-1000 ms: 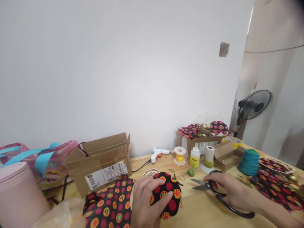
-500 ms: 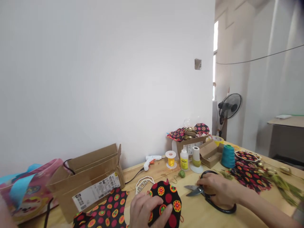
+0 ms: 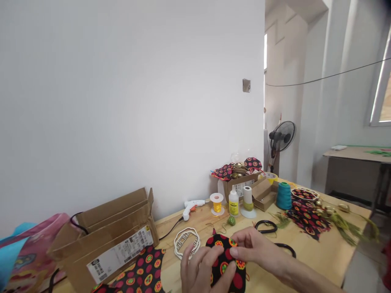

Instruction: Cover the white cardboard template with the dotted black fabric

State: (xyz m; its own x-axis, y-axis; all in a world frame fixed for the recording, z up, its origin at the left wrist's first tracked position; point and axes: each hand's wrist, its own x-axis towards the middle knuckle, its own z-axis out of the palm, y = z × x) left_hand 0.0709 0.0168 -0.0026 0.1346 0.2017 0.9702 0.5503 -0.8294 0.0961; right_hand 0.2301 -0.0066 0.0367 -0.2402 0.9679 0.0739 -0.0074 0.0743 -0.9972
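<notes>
A rounded piece of black fabric [image 3: 224, 266], printed with red and orange flowers, is between my hands at the bottom centre. My left hand [image 3: 201, 266] grips it from the left, thumb and fingers on its face. At its upper right edge, my right hand [image 3: 252, 246] pinches the cloth between thumb and fingers. Scissors [image 3: 266, 226] with black handles lie on the table behind my right hand, which hides their blades. A white lattice frame [image 3: 187, 243] lies just beyond my left hand.
A cardboard box [image 3: 113, 228] stands at left over more printed fabric [image 3: 143, 270]. Along the back are a glue gun [image 3: 192, 208], a yellow thread spool [image 3: 217, 204], a glue bottle [image 3: 233, 203] and a teal thread cone [image 3: 284, 196]. Fabric scraps [image 3: 311, 217] and green tassels [image 3: 343, 230] lie at right.
My right hand has let go of the scissors, leaving them on the table, and has moved left onto the fabric's edge. The view has turned slightly right.
</notes>
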